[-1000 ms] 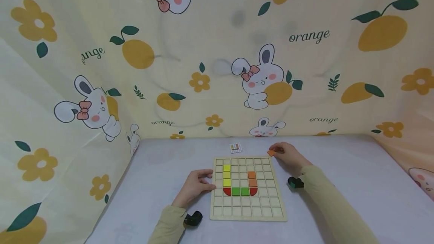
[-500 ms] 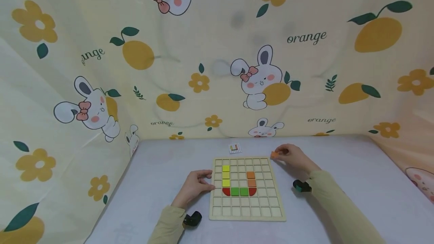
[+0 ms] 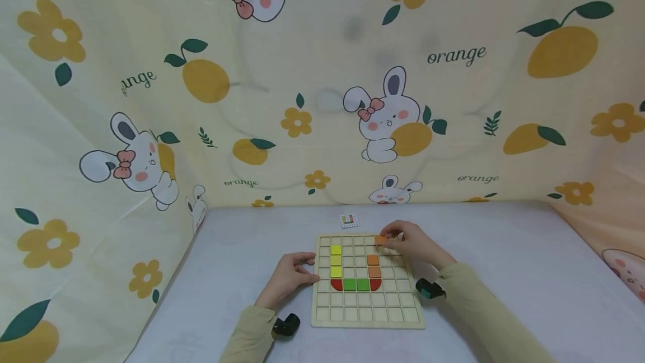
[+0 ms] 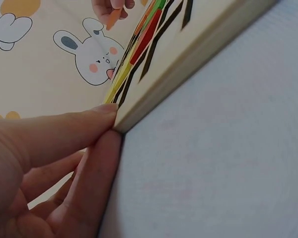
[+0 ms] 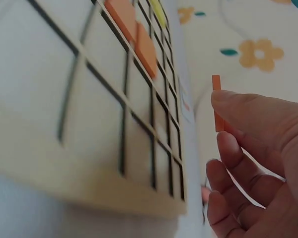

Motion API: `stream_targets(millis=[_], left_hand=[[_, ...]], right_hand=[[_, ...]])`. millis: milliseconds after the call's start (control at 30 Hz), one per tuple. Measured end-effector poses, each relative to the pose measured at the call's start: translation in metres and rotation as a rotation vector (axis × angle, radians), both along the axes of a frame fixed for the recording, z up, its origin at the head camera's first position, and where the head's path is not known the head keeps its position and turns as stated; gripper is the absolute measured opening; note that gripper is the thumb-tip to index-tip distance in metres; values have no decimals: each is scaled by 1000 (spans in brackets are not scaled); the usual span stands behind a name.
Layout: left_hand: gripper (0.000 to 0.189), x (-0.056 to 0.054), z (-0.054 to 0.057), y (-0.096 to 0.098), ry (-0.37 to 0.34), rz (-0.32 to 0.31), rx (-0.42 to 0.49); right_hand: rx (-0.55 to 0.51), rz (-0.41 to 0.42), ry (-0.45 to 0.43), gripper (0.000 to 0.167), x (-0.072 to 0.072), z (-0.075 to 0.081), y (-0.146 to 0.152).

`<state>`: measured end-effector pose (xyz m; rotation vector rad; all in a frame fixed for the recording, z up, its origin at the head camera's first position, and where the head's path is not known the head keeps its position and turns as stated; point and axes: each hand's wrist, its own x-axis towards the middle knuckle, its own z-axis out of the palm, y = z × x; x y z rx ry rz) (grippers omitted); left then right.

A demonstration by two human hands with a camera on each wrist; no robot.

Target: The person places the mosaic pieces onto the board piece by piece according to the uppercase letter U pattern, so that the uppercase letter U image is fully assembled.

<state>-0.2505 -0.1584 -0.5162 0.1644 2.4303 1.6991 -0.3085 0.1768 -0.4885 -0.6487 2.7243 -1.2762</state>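
A wooden grid board (image 3: 368, 315) lies on the table, with square tiles and two rounded red corner tiles set in a U shape. Its left arm is made of yellow tiles (image 3: 336, 260), its base has green tiles (image 3: 356, 284), and orange tiles (image 3: 373, 266) stand on the right. My left hand (image 3: 289, 276) rests at the board's left edge, thumb and fingertips touching its side. Above the board's far edge, my right hand (image 3: 415, 244) pinches an orange tile (image 5: 218, 121) between thumb and fingertips; the right wrist view shows it edge-on.
A small pattern card (image 3: 349, 220) showing a coloured U lies behind the board. A printed cloth (image 3: 302, 71) with rabbits and oranges hangs behind and beside the white table (image 3: 227, 240). Each wrist wears a black camera.
My right hand has brought the orange tile leftward from beyond the board's far right corner to over its far row. The left hand has stayed at the board's edge.
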Motion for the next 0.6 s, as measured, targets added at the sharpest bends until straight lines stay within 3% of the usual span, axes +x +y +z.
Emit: stream_targets(millis=[267,600], left_hand=[[58,0,2,-1,-7,-1,-12],[58,0,3,-1,-11,-2,-7]], right_hand=[[-6,88,-4,18,7,-8,-18],[1,59,-37,15,5,-11,-25]])
